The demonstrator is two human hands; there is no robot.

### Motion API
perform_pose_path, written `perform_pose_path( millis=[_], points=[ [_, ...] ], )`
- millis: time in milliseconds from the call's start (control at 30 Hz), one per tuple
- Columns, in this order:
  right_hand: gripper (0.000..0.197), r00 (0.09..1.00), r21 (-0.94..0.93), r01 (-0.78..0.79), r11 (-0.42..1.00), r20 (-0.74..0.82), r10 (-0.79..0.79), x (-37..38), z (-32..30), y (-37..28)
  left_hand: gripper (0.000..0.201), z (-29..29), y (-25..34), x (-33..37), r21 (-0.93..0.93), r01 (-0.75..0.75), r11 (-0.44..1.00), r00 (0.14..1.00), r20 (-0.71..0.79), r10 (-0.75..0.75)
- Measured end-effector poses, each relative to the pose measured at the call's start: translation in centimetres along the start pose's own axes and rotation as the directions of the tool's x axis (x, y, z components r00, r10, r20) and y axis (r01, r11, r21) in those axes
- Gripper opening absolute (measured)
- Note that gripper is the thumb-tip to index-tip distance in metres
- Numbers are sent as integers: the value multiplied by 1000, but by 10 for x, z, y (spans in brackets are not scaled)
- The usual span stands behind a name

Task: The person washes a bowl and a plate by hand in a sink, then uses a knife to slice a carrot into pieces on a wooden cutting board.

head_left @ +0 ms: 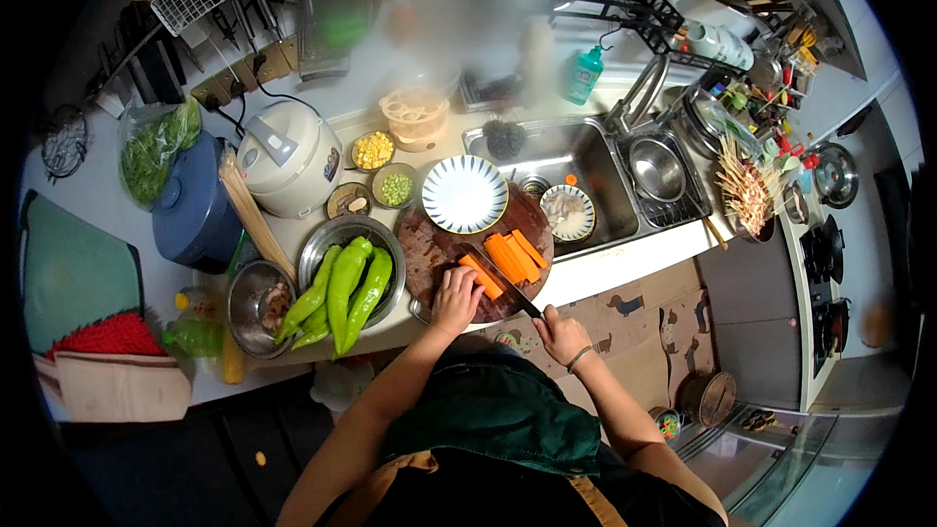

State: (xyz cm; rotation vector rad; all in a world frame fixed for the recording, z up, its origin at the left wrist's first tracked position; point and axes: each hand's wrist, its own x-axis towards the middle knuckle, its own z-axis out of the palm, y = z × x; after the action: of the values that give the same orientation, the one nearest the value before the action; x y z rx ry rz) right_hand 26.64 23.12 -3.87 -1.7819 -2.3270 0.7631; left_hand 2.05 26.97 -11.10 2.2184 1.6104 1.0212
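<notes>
On the round dark wooden chopping board (426, 256), my left hand (456, 301) grips a carrot piece (481, 275) with its fingertips. My right hand (563, 336) is closed round the handle of a kitchen knife (508, 289). Its blade runs along the right side of that carrot piece; whether it has entered the carrot I cannot tell. Several long carrot pieces (515, 257) lie side by side to the right of the blade. At the board's far edge rests a white plate (466, 193) with a dark striped rim.
Long green peppers (347, 289) overhang a steel bowl (392, 252) at left, beside a smaller metal bowl (240, 304). Small bowls of corn (373, 149) and chopped green bits (396, 188) stand behind. A bowl of pale pieces (568, 212) sits by the sink (618, 222). A rice cooker (286, 161) stands far left.
</notes>
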Motion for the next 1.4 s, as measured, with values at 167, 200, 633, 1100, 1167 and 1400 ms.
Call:
perform_pose_path(
  millis=[167,200,633,1100,1167,1400],
  points=[
    [31,1000,9,-2,1000,17,2,0,0,2,32,-1,2,2,17,1,1000,1000,4,-1],
    [31,1000,15,-3,1000,13,3,-1,1,2,32,-2,2,2,20,-1,1000,1000,4,1],
    [33,999,-40,-17,999,45,19,-4,-4,-9,35,-1,3,3,45,-3,999,1000,-6,4],
    [31,990,-91,-55,994,127,66,-2,11,-8,19,-4,2,9,-108,-36,994,997,-70,29],
    [31,992,-106,-57,993,104,68,4,8,-9,13,-26,12,44,-93,-108,990,985,-144,94],
    [36,992,-129,-38,991,112,52,1,2,-14,19,0,0,130,-228,-344,911,860,312,404]
  ],
)
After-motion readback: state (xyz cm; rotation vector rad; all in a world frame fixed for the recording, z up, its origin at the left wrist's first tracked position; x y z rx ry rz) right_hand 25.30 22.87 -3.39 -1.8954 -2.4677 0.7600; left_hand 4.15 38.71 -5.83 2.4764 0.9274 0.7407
